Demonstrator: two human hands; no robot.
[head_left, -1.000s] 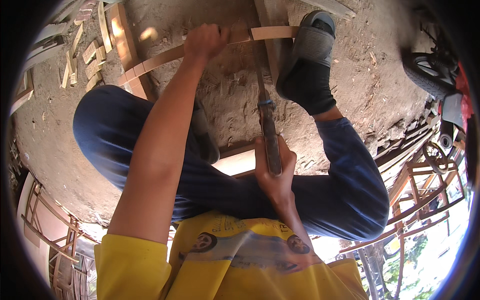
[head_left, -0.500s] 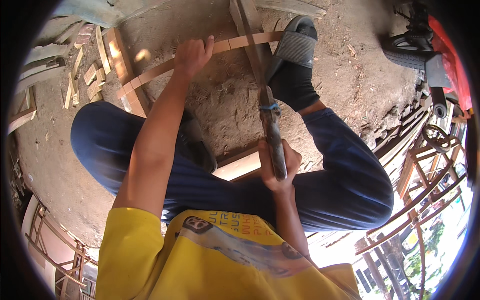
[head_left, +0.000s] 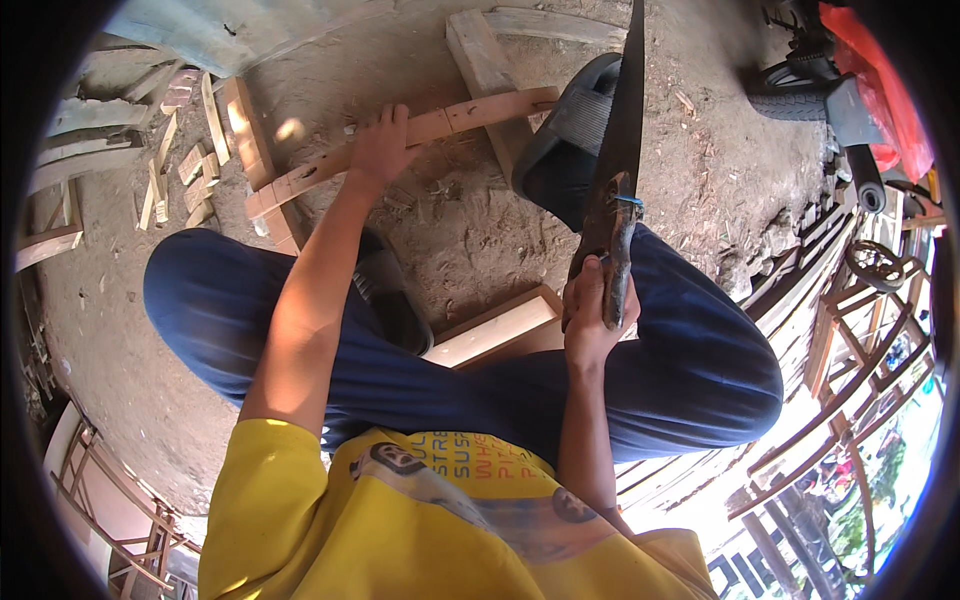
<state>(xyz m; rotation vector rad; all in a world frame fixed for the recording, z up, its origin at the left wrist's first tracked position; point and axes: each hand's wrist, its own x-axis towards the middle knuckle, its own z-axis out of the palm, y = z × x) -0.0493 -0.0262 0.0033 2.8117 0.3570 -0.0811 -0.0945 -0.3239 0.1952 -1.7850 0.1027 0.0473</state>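
My left hand [head_left: 382, 145] grips a curved wooden slat [head_left: 470, 112] with several cross lines along it. The slat lies across two timber pieces [head_left: 240, 108], [head_left: 467, 45], with its right end beside my foot in a black-and-grey slide [head_left: 573, 130]. My right hand [head_left: 600, 300] is closed around the worn handle of a handsaw [head_left: 625, 130], which has a blue band near the blade. The blade points away from me at the right of the slat, over the slide, and appears clear of the wood.
Short offcuts [head_left: 193, 165] lie at the left on the dirt floor [head_left: 680, 190]. A wooden plank [head_left: 490, 330] lies between my crossed legs. A black tyre [head_left: 785, 105] and red plastic [head_left: 875, 90] are at upper right, with chair-like wooden frames [head_left: 850, 360] below.
The saw has moved from across the slat to the right, over my foot. My left hand and the slat now sit lower in view; the leg and foot on the right have shifted.
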